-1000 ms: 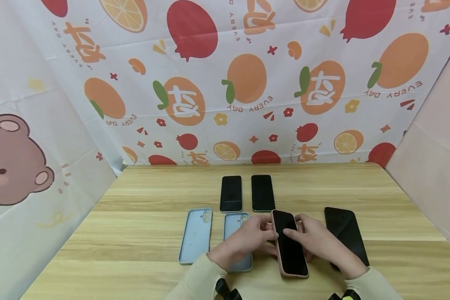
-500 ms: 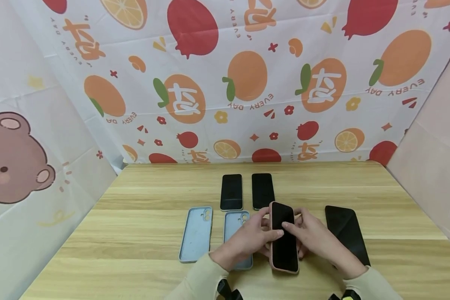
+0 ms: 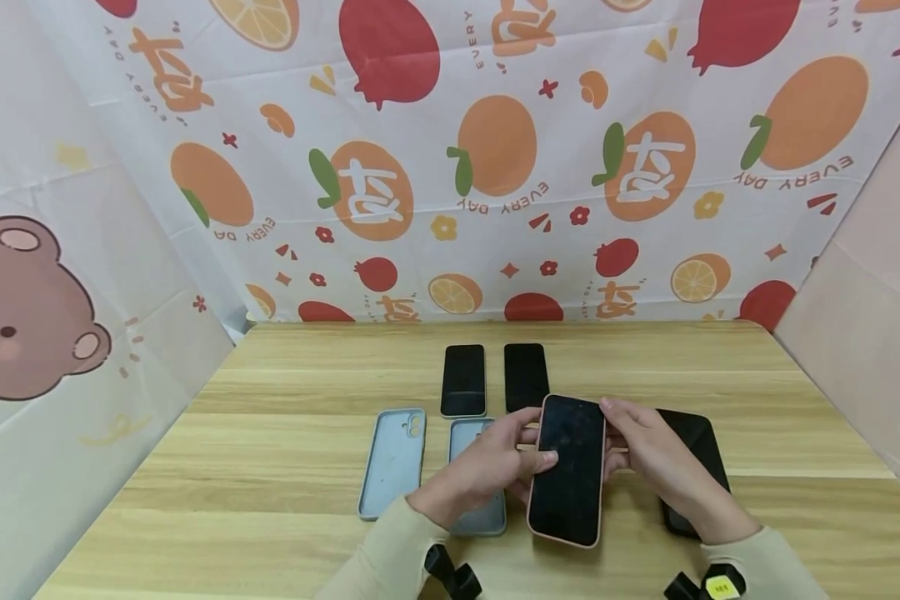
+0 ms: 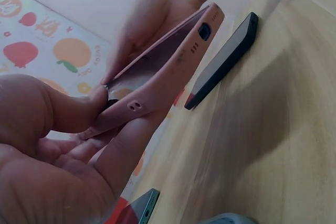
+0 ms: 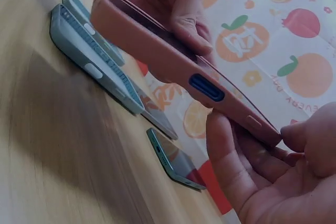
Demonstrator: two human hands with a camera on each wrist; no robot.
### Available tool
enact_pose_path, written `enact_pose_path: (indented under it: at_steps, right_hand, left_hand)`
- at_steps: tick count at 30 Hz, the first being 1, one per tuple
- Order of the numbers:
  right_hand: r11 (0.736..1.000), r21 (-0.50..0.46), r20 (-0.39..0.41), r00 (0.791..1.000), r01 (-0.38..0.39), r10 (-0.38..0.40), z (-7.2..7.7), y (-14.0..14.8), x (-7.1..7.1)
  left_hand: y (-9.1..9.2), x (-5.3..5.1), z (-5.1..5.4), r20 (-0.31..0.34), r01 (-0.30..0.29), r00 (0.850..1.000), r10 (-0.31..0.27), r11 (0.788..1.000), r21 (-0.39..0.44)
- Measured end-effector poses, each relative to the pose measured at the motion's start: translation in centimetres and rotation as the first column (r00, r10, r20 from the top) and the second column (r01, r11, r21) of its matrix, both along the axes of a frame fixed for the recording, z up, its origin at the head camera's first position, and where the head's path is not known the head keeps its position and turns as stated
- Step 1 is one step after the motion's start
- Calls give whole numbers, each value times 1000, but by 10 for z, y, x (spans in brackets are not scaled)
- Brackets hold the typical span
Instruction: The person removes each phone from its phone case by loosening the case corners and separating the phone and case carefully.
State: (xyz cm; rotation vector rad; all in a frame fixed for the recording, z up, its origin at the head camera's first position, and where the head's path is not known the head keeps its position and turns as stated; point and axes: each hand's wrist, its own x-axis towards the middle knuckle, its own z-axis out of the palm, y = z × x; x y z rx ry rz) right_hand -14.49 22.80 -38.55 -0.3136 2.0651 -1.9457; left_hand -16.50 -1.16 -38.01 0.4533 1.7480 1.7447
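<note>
Both hands hold a phone in a pink case (image 3: 568, 471), its dark screen facing up toward the head camera. My left hand (image 3: 487, 462) grips the left long edge, thumb over the screen, fingers behind the case. At the upper right corner, my right hand (image 3: 660, 454) pinches the case edge between thumb and fingers. The right wrist view shows a blue slot in the side of the case (image 5: 206, 87). Under my left forearm lies a light blue phone case (image 3: 483, 517), partly covered. Another light blue phone case (image 3: 392, 462) lies left of it.
Two dark phones, one (image 3: 463, 380) at left and one (image 3: 525, 375) at right, lie farther back on the wooden table (image 3: 285, 467). A black phone-shaped slab (image 3: 701, 450) lies partly under my right forearm. Fruit-printed cloth (image 3: 495, 233) hangs behind the table.
The pink-cased phone has moved up and slightly left, and its lean has swung so the top points right. My right thumb has left the screen for the upper right corner.
</note>
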Motion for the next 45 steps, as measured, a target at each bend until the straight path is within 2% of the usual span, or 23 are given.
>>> enact_pose_path:
  at_steps: [6, 11, 14, 17, 19, 22, 25, 28, 33, 36, 45]
  right_hand:
    - [999, -45, 26, 999, 27, -26, 0, -4, 0]
    - [983, -180, 18, 999, 46, -43, -1, -6, 2]
    - [951, -309, -11, 1000, -2, -1, -3, -7, 4]
    - [905, -421, -47, 998, -63, 48, -4, -8, 4]
    - [875, -474, -67, 995, -93, 70, -5, -9, 4]
    - [853, -510, -80, 994, -110, 81, -7, -11, 4]
    - [851, -516, -95, 994, -100, 59, -9, -14, 5]
    - [859, -509, -116, 993, -62, 3, -12, -18, 6]
    - [871, -486, -106, 985, 65, -133, -11, -27, 8]
    - [872, -474, -73, 981, 124, -179, -8, -30, 9]
    - [917, -351, 52, 982, 191, -184, -7, -30, 7]
  left_hand:
    - [-2, 0, 2, -9, -9, 1000, 9, 999, -53]
    - [-5, 1, 4, 5, 26, 1000, -26, 1000, -7]
    - [-7, 1, 6, 2, 42, 999, -42, 999, 10]
    - [-9, 1, 9, 0, 48, 999, -48, 999, 13]
    - [-9, 1, 12, 0, 49, 999, -49, 999, 15]
    - [-10, 2, 14, 0, 44, 999, -44, 999, 15]
    - [-10, 2, 16, 0, 41, 999, -41, 999, 18]
    - [-11, 2, 16, 2, 42, 999, -42, 999, 20]
    - [-12, 1, 17, 11, 52, 999, -53, 998, 41]
    - [-11, 0, 17, 22, 58, 998, -59, 996, 63]
    - [-10, -1, 17, 43, 38, 998, -41, 997, 68]
